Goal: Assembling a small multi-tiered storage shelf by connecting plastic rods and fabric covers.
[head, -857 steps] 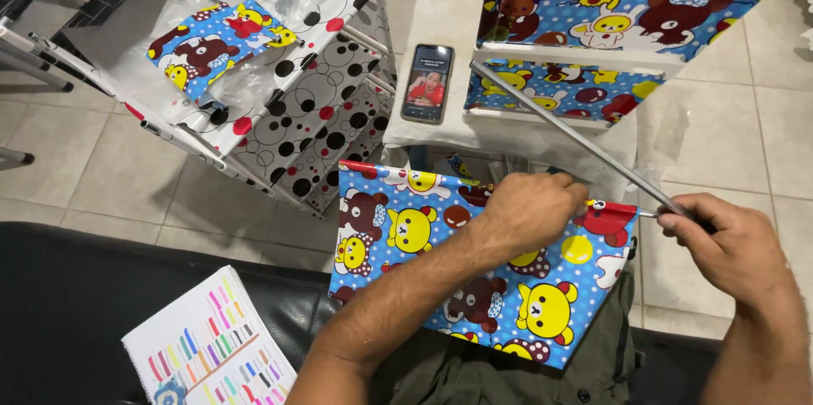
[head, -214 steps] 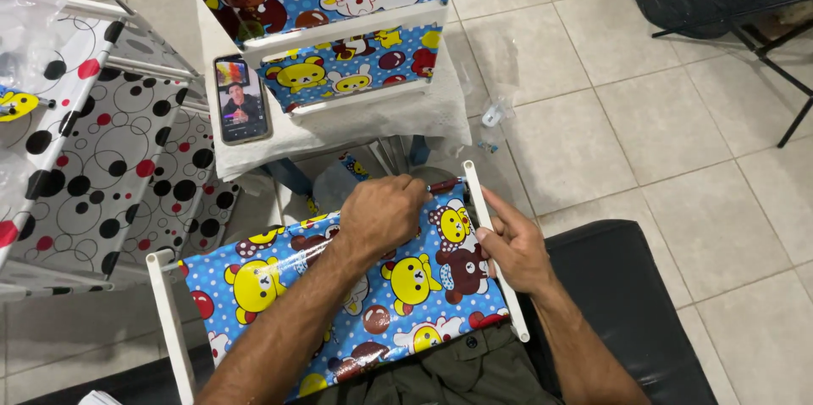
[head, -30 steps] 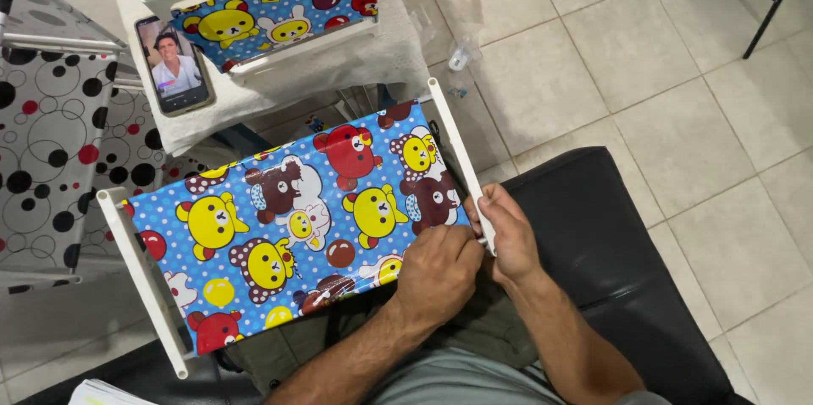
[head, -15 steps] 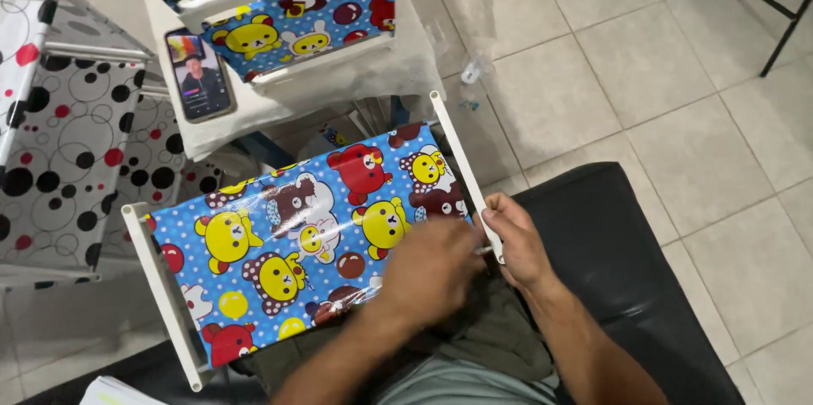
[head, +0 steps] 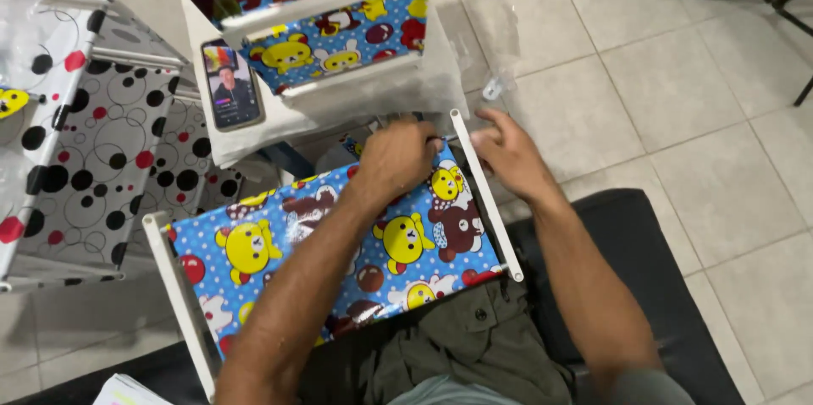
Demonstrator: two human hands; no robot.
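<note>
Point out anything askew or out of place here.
The blue cartoon-bear fabric panel lies tilted across the lap, its right white rod slanting. A crumpled clear plastic bag lies loose on the tiled floor.

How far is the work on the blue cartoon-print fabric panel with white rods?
Done: blue cartoon-print fabric panel carries white rods on both sides. In hand: left hand and right hand work at its far corner. Left: it is not joined to any frame.
</note>
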